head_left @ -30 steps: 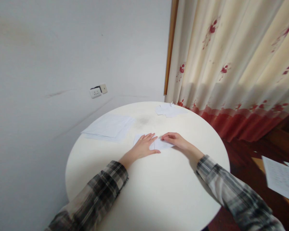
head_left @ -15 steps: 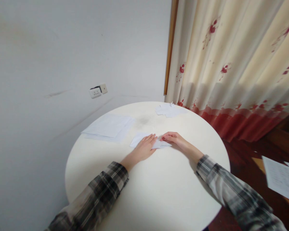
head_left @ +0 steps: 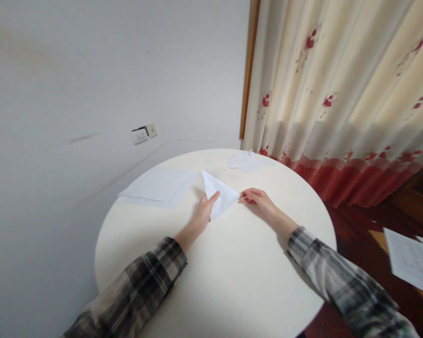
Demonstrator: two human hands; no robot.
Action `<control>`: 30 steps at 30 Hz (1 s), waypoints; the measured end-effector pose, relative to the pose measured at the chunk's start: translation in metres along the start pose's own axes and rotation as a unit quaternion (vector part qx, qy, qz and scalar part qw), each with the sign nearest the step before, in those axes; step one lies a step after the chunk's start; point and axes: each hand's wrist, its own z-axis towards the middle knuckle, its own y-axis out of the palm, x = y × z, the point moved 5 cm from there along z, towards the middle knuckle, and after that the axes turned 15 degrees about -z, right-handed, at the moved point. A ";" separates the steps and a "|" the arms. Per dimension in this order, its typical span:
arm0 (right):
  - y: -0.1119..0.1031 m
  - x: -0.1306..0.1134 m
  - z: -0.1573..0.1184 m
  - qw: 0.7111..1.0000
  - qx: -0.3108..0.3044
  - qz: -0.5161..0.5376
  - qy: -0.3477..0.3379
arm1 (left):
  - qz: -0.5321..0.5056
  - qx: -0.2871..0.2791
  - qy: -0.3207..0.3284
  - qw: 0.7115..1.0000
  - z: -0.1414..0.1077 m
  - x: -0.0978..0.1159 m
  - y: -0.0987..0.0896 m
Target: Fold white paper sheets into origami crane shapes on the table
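Observation:
A white sheet of paper [head_left: 223, 195], folded into a triangle, is raised off the round white table in my left hand [head_left: 201, 213]. The thumb lies across its near face, with the other fingers behind it, out of sight. My right hand [head_left: 255, 197] is just right of the paper's pointed corner. Its fingers are curled together, and whatever they hold is too small to make out. Whether the fingertips touch that corner is unclear.
Several larger white sheets [head_left: 158, 185] are stacked at the table's left. Crumpled or torn paper pieces [head_left: 248, 161] lie near the far edge of the table [head_left: 232, 281]. A wall socket [head_left: 139, 136], a flowered curtain [head_left: 338, 94] and written sheets [head_left: 412, 263] surround it.
My left hand has gone from pressing flat on the folded paper to gripping and lifting it, turned so its triangle faces me. The right hand has shifted slightly right.

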 end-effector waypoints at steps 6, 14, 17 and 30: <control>0.006 -0.002 -0.002 0.999 -0.027 0.025 0.010 | -0.128 0.005 -0.113 0.985 -0.006 -0.005 0.006; 0.017 -0.005 -0.006 0.994 -0.091 0.064 -0.019 | -0.091 -0.053 -0.062 0.992 -0.006 -0.012 0.008; 0.018 -0.004 -0.006 0.994 -0.074 0.075 0.000 | -0.049 -0.097 -0.064 0.992 -0.009 -0.017 0.010; 0.003 0.002 0.001 0.999 0.034 -0.007 0.024 | 0.091 -0.154 -0.035 0.983 -0.002 -0.022 0.012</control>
